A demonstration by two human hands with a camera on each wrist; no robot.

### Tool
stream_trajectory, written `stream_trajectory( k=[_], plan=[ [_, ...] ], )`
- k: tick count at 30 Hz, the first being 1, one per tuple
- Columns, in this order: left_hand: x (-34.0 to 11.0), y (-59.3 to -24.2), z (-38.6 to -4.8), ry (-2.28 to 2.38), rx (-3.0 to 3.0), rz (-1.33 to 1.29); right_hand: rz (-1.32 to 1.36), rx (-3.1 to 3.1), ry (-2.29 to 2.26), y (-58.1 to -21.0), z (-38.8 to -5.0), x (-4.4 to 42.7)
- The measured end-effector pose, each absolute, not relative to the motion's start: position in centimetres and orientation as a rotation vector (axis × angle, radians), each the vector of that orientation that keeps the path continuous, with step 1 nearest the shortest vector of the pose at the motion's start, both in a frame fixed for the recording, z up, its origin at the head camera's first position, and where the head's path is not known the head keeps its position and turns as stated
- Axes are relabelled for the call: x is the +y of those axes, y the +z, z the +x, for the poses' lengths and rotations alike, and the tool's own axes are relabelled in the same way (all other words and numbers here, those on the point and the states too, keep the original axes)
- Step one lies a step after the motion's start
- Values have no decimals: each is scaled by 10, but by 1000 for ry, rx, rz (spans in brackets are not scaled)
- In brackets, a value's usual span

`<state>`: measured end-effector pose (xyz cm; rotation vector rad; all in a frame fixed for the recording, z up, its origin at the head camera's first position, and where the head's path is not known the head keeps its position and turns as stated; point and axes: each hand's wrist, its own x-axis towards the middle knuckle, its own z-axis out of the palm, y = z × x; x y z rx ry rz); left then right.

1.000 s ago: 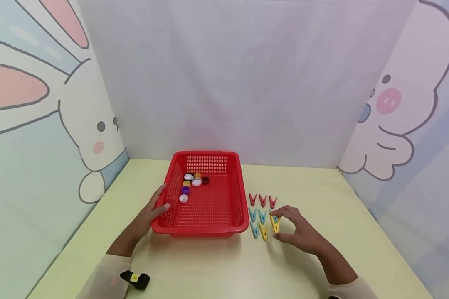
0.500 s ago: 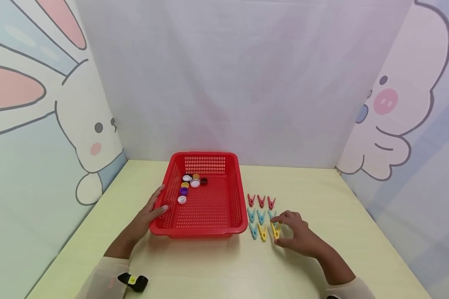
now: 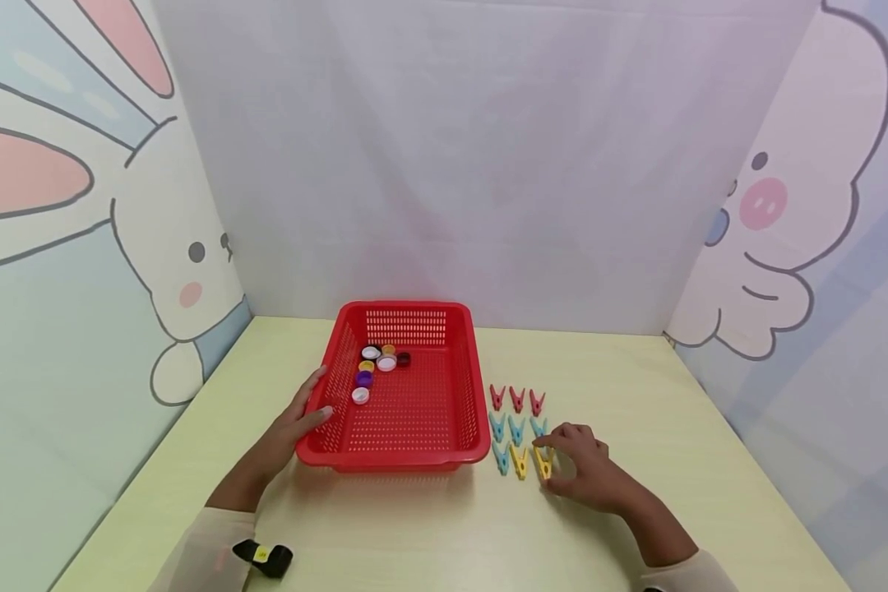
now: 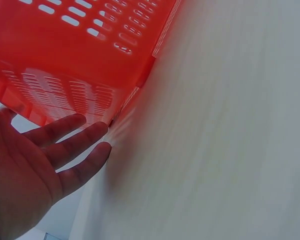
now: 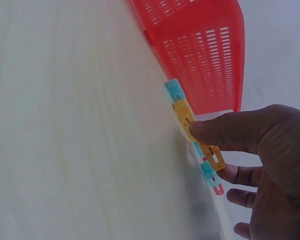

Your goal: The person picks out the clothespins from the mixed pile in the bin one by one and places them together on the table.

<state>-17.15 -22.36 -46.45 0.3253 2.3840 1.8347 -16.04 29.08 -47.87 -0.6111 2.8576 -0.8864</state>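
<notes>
My right hand (image 3: 588, 470) pinches a yellow clothespin (image 3: 544, 462) lengthwise between thumb and forefinger, at the right end of the near row. Left of it lie another yellow clothespin (image 3: 519, 462) and a blue one (image 3: 501, 458). In the right wrist view the thumb covers part of the held yellow clothespin (image 5: 214, 156). My left hand (image 3: 287, 429) holds the left rim of a red plastic basket (image 3: 481, 403), thumb over the rim. The left wrist view shows other fingers (image 4: 80, 142) stretched out beside the basket's outer wall.
Behind the near row are a row of blue clothespins (image 3: 516, 430) and one of red clothespins (image 3: 517, 400). Several bottle caps, among them a purple cap (image 3: 364, 379), lie in the basket's left part. Fabric walls (image 3: 488, 164) enclose the table (image 3: 607, 362).
My right hand has brought the yellow clothespin a little toward me and down, into line with the near row. My left hand stays on the basket.
</notes>
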Motion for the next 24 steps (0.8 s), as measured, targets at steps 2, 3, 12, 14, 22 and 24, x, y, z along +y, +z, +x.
stream_trajectory(
  k=[2, 3, 12, 14, 22, 24],
  plan=[
    [-223, -464, -171, 1835, 2383, 325, -594, 2855, -878, -479, -160, 290],
    [-223, -464, -171, 1833, 2382, 324, -589, 2855, -875, -479, -160, 290],
    [-223, -463, -171, 1828, 2388, 323, -584, 2881, -831, -481, -161, 289],
    [-223, -463, -170, 1832, 2387, 325, -579, 2886, -824, -481, -161, 290],
    [-224, -465, -170, 1840, 2377, 329, -567, 2901, -811, -483, -161, 289],
    [-224, -465, -170, 1841, 2374, 332, -572, 2910, -816, -483, -161, 289]
  ],
)
